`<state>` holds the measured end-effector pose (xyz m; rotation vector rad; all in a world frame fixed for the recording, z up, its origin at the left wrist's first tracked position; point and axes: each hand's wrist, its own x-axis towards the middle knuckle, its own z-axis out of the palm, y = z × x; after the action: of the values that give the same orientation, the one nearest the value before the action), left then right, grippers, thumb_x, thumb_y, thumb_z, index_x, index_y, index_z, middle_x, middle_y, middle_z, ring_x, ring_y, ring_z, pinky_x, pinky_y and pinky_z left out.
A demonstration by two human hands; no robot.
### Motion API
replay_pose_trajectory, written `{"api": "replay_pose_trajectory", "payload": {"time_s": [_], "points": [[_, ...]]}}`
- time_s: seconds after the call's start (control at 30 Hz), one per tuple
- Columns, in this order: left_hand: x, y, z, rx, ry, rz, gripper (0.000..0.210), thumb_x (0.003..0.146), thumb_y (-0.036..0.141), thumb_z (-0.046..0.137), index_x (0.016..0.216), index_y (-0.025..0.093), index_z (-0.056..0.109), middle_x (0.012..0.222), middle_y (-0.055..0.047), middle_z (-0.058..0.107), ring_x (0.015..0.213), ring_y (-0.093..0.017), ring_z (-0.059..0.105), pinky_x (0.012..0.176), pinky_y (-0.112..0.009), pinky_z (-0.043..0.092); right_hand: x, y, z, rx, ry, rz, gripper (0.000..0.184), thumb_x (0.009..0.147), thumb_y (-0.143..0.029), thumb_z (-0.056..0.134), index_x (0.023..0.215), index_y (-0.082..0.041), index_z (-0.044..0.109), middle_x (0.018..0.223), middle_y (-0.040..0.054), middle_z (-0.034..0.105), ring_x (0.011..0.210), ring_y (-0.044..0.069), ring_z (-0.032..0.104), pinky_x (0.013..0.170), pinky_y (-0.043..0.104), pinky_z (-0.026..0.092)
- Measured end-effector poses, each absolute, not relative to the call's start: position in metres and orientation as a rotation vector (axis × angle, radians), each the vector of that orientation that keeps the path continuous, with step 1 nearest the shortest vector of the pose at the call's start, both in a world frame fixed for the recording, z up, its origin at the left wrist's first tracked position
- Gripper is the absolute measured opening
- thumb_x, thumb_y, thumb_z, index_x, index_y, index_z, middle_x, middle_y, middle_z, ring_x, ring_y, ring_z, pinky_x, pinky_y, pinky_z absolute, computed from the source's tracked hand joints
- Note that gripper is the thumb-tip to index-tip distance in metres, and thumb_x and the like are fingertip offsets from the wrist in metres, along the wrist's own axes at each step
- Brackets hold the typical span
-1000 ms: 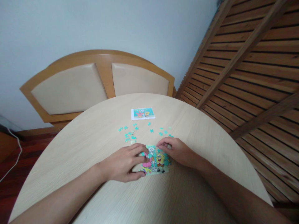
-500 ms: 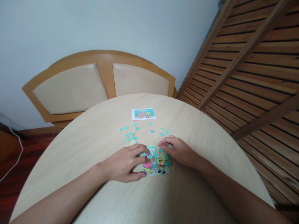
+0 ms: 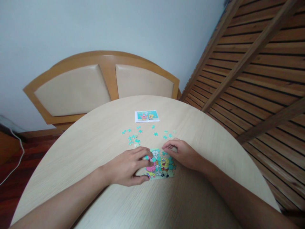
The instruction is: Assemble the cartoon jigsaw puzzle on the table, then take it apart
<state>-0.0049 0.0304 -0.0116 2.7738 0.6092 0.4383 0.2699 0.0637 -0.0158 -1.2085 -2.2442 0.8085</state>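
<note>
A partly assembled jigsaw puzzle [image 3: 157,168] with cartoon figures, one pink, one pale and one yellow, lies flat on the table in front of me. My left hand [image 3: 131,167] rests at its left side, fingers spread and bent, fingertips over the puzzle's left edge. At the upper right corner is my right hand [image 3: 179,152], its fingers curled and thumb close to the index finger. Whatever they hold, if anything, is too small to make out. A teal puzzle piece [image 3: 164,153] shows just below those fingertips. The puzzle's far right edge is uneven.
Several loose teal puzzle pieces [image 3: 132,138] are scattered beyond the puzzle, more to the left than the right. Behind them lies a picture card [image 3: 147,116] with the same figures. The round table [image 3: 205,133] faces a padded chair back [image 3: 112,76]; wooden slats [image 3: 257,63] stand at right.
Both hands keep almost the same places. The right fingertips have shifted very slightly; the puzzle, card and loose pieces look unmoved.
</note>
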Motion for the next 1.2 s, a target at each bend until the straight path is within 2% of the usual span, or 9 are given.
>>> {"api": "replay_pose_trajectory", "payload": {"time_s": [0.23, 0.6, 0.77, 0.9, 1.03, 1.2], "points": [[-0.005, 0.031, -0.011, 2.782, 0.618, 0.422, 0.034, 0.092, 0.041, 0.063, 0.118, 0.020, 0.062, 0.123, -0.014, 0.057, 0.119, -0.031, 0.055, 0.102, -0.047, 0.050, 0.258, 0.058, -0.017, -1.238, -2.129, 0.805, 0.012, 0.087, -0.025, 0.061, 0.089, -0.020, 0.071, 0.088, 0.0037, 0.073, 0.082, 0.018, 0.066, 0.079, 0.031, 0.050], [-0.004, 0.031, -0.013, 2.786, 0.606, 0.446, 0.034, 0.092, 0.042, 0.062, 0.118, 0.020, 0.062, 0.122, -0.014, 0.058, 0.118, -0.030, 0.055, 0.102, -0.048, 0.050, 0.256, 0.061, -0.026, -1.333, -2.085, 0.778, 0.013, 0.084, -0.028, 0.063, 0.092, -0.020, 0.069, 0.084, 0.0029, 0.073, 0.082, 0.019, 0.067, 0.084, 0.035, 0.050], [-0.005, 0.031, -0.011, 2.783, 0.611, 0.415, 0.034, 0.093, 0.042, 0.060, 0.120, 0.020, 0.062, 0.123, -0.014, 0.057, 0.119, -0.031, 0.054, 0.103, -0.048, 0.049, 0.269, 0.062, -0.016, -1.221, -2.012, 1.035, 0.023, 0.086, -0.032, 0.062, 0.104, -0.019, 0.064, 0.082, 0.0017, 0.069, 0.079, 0.017, 0.067, 0.075, 0.031, 0.051], [-0.004, 0.031, -0.011, 2.784, 0.614, 0.399, 0.035, 0.093, 0.042, 0.060, 0.121, 0.020, 0.062, 0.124, -0.014, 0.057, 0.120, -0.030, 0.053, 0.103, -0.048, 0.049, 0.285, 0.063, -0.007, -1.273, -1.849, 1.347, 0.028, 0.081, -0.038, 0.069, 0.100, -0.019, 0.061, 0.080, 0.0006, 0.066, 0.072, 0.017, 0.069, 0.065, 0.029, 0.052], [-0.004, 0.030, -0.011, 2.788, 0.661, 0.412, 0.034, 0.094, 0.042, 0.060, 0.120, 0.021, 0.061, 0.125, -0.013, 0.057, 0.120, -0.030, 0.053, 0.102, -0.048, 0.050, 0.294, 0.061, -0.006, -1.347, -1.835, 1.416, 0.031, 0.076, -0.040, 0.075, 0.094, -0.018, 0.064, 0.082, 0.0027, 0.066, 0.074, 0.017, 0.067, 0.067, 0.029, 0.052], [-0.004, 0.029, -0.010, 2.811, 0.706, 0.405, 0.033, 0.094, 0.042, 0.059, 0.120, 0.020, 0.061, 0.126, -0.013, 0.056, 0.121, -0.031, 0.052, 0.101, -0.049, 0.050, 0.296, 0.059, -0.006, -1.344, -1.971, 1.449, 0.033, 0.080, -0.045, 0.072, 0.093, -0.016, 0.067, 0.085, 0.0072, 0.072, 0.078, 0.019, 0.068, 0.070, 0.031, 0.052]]}}
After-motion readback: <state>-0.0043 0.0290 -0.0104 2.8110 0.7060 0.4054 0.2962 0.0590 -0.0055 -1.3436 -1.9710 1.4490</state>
